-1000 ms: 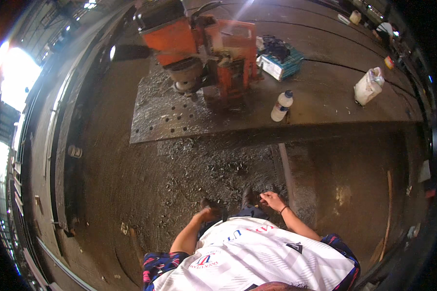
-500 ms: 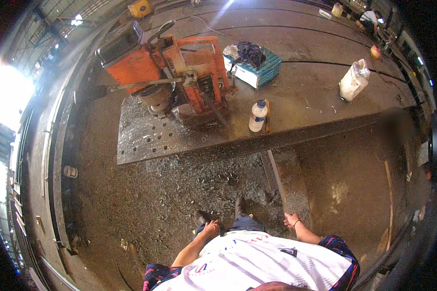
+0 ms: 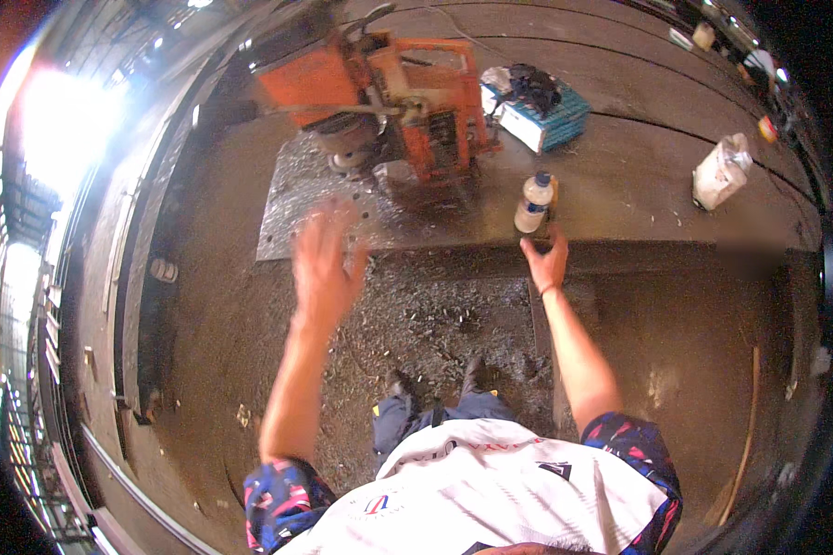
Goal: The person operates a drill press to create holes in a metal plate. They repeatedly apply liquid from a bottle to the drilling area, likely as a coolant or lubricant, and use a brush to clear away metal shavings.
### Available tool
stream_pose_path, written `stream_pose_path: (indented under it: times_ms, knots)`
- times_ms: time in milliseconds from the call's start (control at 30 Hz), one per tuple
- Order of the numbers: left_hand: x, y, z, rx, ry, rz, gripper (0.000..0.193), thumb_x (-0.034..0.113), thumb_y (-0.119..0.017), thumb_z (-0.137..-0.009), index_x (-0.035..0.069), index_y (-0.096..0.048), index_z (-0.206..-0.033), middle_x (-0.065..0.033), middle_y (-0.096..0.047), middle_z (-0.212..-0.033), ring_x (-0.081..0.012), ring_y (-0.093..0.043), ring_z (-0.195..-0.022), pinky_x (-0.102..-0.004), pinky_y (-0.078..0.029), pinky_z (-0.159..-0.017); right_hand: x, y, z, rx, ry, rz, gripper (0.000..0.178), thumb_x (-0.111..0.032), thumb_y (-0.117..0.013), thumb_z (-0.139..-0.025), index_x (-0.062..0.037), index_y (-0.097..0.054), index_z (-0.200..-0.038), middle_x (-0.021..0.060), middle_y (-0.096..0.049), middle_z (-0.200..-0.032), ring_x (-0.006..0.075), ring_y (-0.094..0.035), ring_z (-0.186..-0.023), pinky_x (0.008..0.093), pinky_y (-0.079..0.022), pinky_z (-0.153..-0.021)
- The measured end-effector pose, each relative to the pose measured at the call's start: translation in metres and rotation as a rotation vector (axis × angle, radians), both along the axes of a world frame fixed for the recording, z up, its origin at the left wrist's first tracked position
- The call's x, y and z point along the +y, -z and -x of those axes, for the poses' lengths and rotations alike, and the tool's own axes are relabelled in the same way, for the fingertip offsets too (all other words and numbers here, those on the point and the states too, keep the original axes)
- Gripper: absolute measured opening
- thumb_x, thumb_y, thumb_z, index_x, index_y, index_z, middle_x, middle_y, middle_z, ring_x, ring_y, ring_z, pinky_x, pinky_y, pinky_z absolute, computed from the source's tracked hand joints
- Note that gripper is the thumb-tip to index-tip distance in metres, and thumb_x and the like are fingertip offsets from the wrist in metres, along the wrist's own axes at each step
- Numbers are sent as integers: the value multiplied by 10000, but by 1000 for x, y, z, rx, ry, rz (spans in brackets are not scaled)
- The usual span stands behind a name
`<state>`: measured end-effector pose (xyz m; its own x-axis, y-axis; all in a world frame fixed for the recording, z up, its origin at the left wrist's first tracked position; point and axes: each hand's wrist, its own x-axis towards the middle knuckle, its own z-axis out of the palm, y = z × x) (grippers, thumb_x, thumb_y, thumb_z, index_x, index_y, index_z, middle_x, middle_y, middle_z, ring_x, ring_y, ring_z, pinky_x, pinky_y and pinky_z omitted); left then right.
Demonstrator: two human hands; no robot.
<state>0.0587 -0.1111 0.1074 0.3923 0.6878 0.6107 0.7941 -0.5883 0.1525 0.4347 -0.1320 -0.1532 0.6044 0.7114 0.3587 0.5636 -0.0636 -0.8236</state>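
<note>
Hands up and forward now, both raised from knee level where they hung a second ago. Left hand (image 3: 327,264) at about 10 o'clock from the person's feet, fingers spread and empty, motion-blurred, hovering over the near edge of the perforated steel plate (image 3: 296,208); not touching anything that I can make out. Right hand (image 3: 546,262) at 1 o'clock, reaching to the base of the small white bottle with a blue cap (image 3: 533,203); fingers curled toward it, but whether they already grip it or only touch, cannot tell, since the bottle's foot hides the fingertips.

Bottle stands upright on the dark steel slab (image 3: 620,185), just right of the orange drilling machine (image 3: 379,102), which sits at 12 o'clock on the plate. Blue crate with a dark rag (image 3: 537,106) behind the bottle; white jug (image 3: 720,171) well apart at 2 o'clock. Metal swarf (image 3: 435,314) litters the floor between feet and plate.

Judgement: the person has closed in on the bench and the bottle is the thing being gone for.
</note>
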Motion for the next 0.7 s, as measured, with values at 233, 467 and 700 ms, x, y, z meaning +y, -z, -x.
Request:
stream_pose_path:
  times_ms: [233,467,700]
  knots:
    - [129,-231,-7,47,-250,-422,519,494,-577,-859,1,-720,-940,-215,-690,-972,-373,-654,-957,-442,-499,-853,100,25,-56,-3,21,-65,966,-387,-894,-579,-36,-421,-1344,153,-623,-1201,305,-601,-1115,419,-471,-931]
    - [188,-185,28,174,-513,191,654,645,-481,-871,43,-730,-929,-222,-690,-966,-378,-663,-935,-475,-510,-820,69,0,-18,302,-272,-28,642,-192,-822,-705,-31,-505,-1240,88,-645,-1118,215,-625,-1020,360,-486,-897]
    - [203,-197,53,230,-456,317,718,717,-531,-811,52,-715,-1011,-224,-683,-1012,-354,-667,-946,-445,-525,-804,-29,-39,104,1178,-773,244,513,-174,-747,-780,-71,-497,-1216,89,-622,-951,269,-678,-706,419,-575,-670]
